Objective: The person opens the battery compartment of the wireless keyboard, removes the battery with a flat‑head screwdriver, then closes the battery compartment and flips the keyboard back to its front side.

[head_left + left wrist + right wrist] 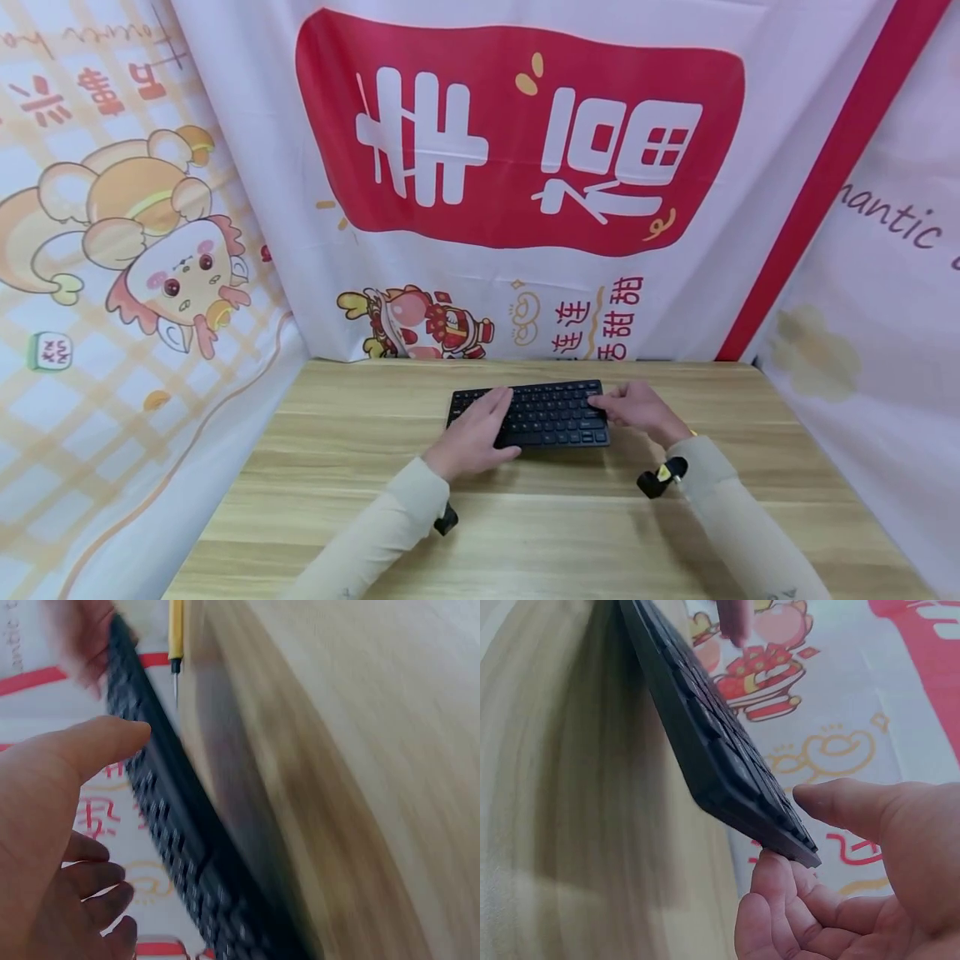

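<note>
A black compact keyboard (558,417) is held with its keys facing up, its right end raised off the wooden table. My right hand (640,410) pinches that right end, the thumb (840,806) on the key side and the curled fingers (776,889) beneath. Over the left part of the keys lies my left hand (472,433), its thumb (112,742) by the near edge. In the left wrist view its other fingers stay on the key side, loosely bent and not wrapped around the keyboard. Whether they touch the keys I cannot tell.
A yellow-handled tool with a thin metal shaft, like a screwdriver (176,634), shows beyond the keyboard near the right hand. The wooden table (525,533) ends at printed cloth walls (517,133) behind and on both sides. Each wrist wears a small black camera (651,483).
</note>
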`<act>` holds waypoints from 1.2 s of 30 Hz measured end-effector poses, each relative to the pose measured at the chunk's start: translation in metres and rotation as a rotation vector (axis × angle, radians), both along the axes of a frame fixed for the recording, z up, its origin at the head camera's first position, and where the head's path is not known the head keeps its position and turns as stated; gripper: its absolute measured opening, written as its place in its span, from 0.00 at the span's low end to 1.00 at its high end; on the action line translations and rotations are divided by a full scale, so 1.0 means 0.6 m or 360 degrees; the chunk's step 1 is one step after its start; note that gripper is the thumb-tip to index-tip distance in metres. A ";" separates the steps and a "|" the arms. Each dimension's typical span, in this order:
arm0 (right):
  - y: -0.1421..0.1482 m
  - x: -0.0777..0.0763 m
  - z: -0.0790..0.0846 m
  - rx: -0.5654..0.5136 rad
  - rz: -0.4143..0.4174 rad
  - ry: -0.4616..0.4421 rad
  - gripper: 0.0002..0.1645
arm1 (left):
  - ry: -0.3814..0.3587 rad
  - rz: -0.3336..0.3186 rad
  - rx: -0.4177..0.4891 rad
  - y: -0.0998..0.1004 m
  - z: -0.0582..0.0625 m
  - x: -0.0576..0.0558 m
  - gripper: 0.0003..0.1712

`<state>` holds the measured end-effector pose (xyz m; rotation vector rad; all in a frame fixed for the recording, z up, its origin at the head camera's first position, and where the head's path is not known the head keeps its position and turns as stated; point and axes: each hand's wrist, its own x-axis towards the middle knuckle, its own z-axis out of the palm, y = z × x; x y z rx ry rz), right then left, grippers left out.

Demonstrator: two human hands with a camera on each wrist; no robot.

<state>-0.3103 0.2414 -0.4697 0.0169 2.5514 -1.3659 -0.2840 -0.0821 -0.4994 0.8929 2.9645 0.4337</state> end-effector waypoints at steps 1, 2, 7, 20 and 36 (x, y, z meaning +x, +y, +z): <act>-0.001 0.001 0.004 -0.0012 0.0003 0.0003 0.30 | 0.0030 -0.0019 -0.0020 0.007 -0.001 0.001 0.59; -0.003 0.001 0.007 -0.0021 -0.0005 -0.0001 0.30 | 0.0063 -0.0035 -0.0037 0.013 -0.003 0.002 0.60; -0.012 0.006 0.021 -0.0037 -0.0035 -0.0010 0.26 | 0.0206 -0.0058 -0.0097 0.043 -0.014 0.001 0.62; -0.019 0.015 0.039 0.0000 -0.0096 0.0005 0.28 | 0.0449 -0.0041 -0.0167 0.087 -0.046 -0.015 0.62; -0.047 0.004 0.108 -0.0239 -0.0015 0.0132 0.37 | 0.0735 0.0009 0.0165 0.074 -0.018 -0.028 0.45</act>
